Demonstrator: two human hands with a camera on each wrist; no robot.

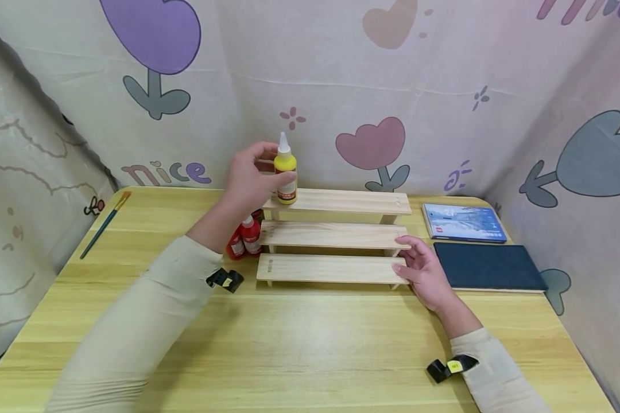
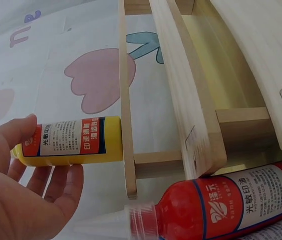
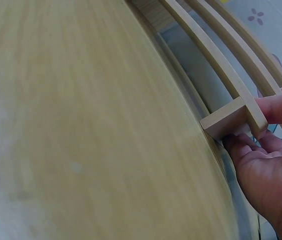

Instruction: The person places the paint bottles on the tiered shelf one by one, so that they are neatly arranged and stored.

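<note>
My left hand [image 1: 250,180] holds a small yellow bottle [image 1: 286,163] with a white pointed cap between thumb and fingers. The bottle stands upright at the left end of the top step of a three-step wooden rack [image 1: 336,236]; its base meets that board in the left wrist view. My right hand [image 1: 425,272] grips the rack's right end, thumb on the lowest board and fingers around the edge, also seen in the right wrist view. Red bottles [image 1: 250,234] with white caps stand beside the rack's left end, under my left forearm; the nearest fills the corner of the left wrist view.
A paintbrush [image 1: 105,225] with a blue handle lies at the table's left edge. To the right of the rack are a blue-and-white box [image 1: 465,222] and a dark blue notebook [image 1: 489,266]. A printed curtain [image 1: 310,86] hangs behind the wooden table [image 1: 299,350].
</note>
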